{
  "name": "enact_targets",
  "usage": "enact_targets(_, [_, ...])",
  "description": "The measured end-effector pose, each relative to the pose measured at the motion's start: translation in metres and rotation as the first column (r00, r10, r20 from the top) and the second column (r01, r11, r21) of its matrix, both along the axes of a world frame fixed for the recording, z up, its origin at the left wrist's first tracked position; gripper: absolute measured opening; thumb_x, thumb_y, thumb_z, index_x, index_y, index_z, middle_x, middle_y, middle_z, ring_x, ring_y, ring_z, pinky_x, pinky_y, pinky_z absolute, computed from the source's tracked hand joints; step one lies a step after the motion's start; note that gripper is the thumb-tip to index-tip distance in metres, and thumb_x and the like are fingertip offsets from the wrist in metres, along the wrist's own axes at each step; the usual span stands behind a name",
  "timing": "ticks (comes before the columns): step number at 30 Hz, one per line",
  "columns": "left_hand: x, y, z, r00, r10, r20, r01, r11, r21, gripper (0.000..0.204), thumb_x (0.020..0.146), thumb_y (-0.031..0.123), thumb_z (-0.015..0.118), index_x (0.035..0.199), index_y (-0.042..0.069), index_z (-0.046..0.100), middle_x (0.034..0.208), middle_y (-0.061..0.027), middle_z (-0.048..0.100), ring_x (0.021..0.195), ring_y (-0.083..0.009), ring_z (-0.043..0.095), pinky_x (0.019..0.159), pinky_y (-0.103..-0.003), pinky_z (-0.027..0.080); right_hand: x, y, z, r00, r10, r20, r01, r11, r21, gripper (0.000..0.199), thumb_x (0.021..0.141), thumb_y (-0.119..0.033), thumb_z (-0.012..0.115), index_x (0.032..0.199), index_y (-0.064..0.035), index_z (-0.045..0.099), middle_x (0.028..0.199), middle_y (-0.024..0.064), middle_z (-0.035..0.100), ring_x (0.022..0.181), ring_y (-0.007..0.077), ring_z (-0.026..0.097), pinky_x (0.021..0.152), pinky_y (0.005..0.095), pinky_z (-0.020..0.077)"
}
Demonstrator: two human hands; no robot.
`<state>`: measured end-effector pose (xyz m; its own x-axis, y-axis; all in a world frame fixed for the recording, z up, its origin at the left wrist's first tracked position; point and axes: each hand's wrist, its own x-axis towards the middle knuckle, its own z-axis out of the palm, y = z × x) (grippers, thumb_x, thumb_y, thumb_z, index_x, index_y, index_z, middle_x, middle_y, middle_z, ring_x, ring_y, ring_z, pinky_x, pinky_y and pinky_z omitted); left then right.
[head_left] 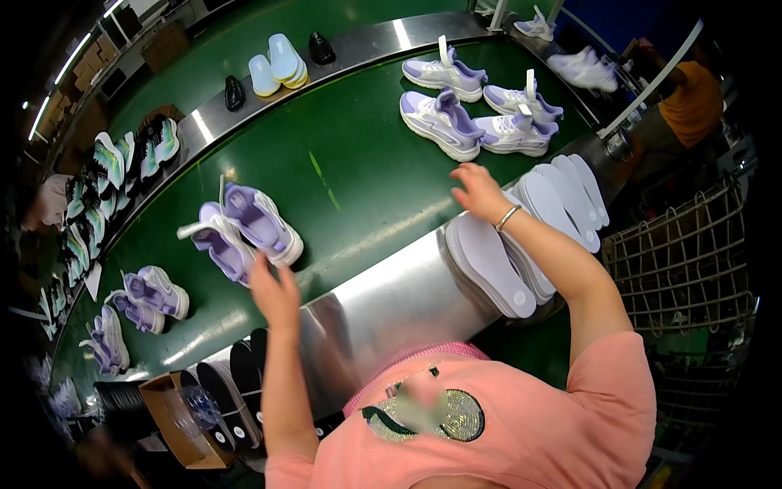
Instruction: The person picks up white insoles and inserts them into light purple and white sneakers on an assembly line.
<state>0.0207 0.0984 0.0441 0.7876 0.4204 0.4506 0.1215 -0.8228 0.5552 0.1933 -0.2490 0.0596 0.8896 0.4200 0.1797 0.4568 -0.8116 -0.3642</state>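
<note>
My left hand (274, 292) is at the near end of a pair of white and lavender sneakers on the green belt. Its fingers are apart, by the heels of the left sneaker (221, 244) and the right sneaker (262, 224); whether they touch, I cannot tell. Over the belt's near edge, my right hand (481, 194) reaches out with thumb and fingers apart and nothing in it. Just beyond it stand several more lavender sneakers (440, 126). Stacks of pale grey insoles (489, 265) lie on the metal ledge beneath my right forearm.
The green belt (358, 163) curves past a metal ledge (391, 285). Farther left sit more lavender sneakers (155, 297). Black insoles (216, 391) and a cardboard box (175, 420) are at lower left. Pale blue shoe forms (283, 59) rest on the far rail; a wire basket (684, 261) hangs right.
</note>
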Motion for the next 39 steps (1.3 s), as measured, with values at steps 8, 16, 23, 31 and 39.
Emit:
enact_targets(8, [-0.054, -0.093, -0.074, 0.918, -0.141, -0.371, 0.233, 0.948, 0.217, 0.045, 0.069, 0.023, 0.055, 0.107, 0.001, 0.045, 0.115, -0.0193, 0.041, 0.109, -0.0332, 0.036, 0.09, -0.046, 0.023, 0.101, -0.02, -0.034, 0.959, -0.263, 0.109, 0.283, 0.917, -0.28, 0.051, 0.06, -0.012, 0.066, 0.107, -0.0087, 0.046, 0.118, 0.022, 0.037, 0.107, 0.0365, 0.037, 0.086, 0.0401, 0.0375])
enact_targets(16, [-0.044, -0.09, -0.075, 0.925, -0.121, -0.361, 0.183, 0.973, 0.141, 0.037, 0.068, 0.026, 0.056, 0.099, 0.008, 0.053, 0.111, -0.012, 0.046, 0.106, -0.0262, 0.039, 0.088, -0.042, 0.027, 0.205, -0.017, -0.018, 0.97, -0.239, 0.042, 0.239, 0.908, -0.343, 0.029, 0.054, -0.022, 0.069, 0.081, -0.0113, 0.064, 0.099, 0.0107, 0.049, 0.099, 0.0269, 0.043, 0.08, 0.0417, 0.0372])
enact_targets(23, [-0.059, -0.103, -0.08, 0.811, -0.072, -0.581, 0.069, 0.997, -0.027, 0.04, 0.075, 0.024, 0.05, 0.11, 0.005, 0.046, 0.121, -0.0206, 0.037, 0.112, -0.0371, 0.033, 0.093, -0.051, 0.024, 0.301, -0.042, -0.068, 0.957, -0.283, -0.067, 0.199, 0.805, -0.558, 0.045, 0.047, -0.029, 0.075, 0.088, -0.0145, 0.064, 0.134, 0.021, 0.019, 0.125, 0.0366, 0.013, 0.101, 0.046, 0.0152])
enact_targets(31, [-0.05, -0.101, -0.072, 0.908, -0.034, -0.417, 0.111, 0.98, 0.163, 0.036, 0.071, 0.03, 0.054, 0.103, 0.012, 0.052, 0.113, -0.0075, 0.045, 0.107, -0.0214, 0.039, 0.089, -0.037, 0.027, 0.309, -0.038, -0.048, 0.953, -0.291, -0.084, 0.191, 0.793, -0.579, 0.054, 0.041, -0.037, 0.078, 0.087, -0.0113, 0.065, 0.131, 0.0155, 0.024, 0.121, 0.032, 0.021, 0.099, 0.0384, 0.0233])
enact_targets(39, [-0.049, -0.105, -0.072, 0.914, -0.067, -0.4, 0.138, 0.979, 0.15, 0.038, 0.074, 0.029, 0.051, 0.108, 0.011, 0.048, 0.118, -0.0085, 0.041, 0.11, -0.022, 0.036, 0.09, -0.039, 0.026, 0.315, -0.03, -0.065, 0.963, -0.27, -0.002, 0.211, 0.755, -0.62, 0.059, 0.043, -0.039, 0.077, 0.093, -0.0091, 0.063, 0.105, 0.0133, 0.054, 0.105, 0.0315, 0.043, 0.092, 0.0336, 0.0328])
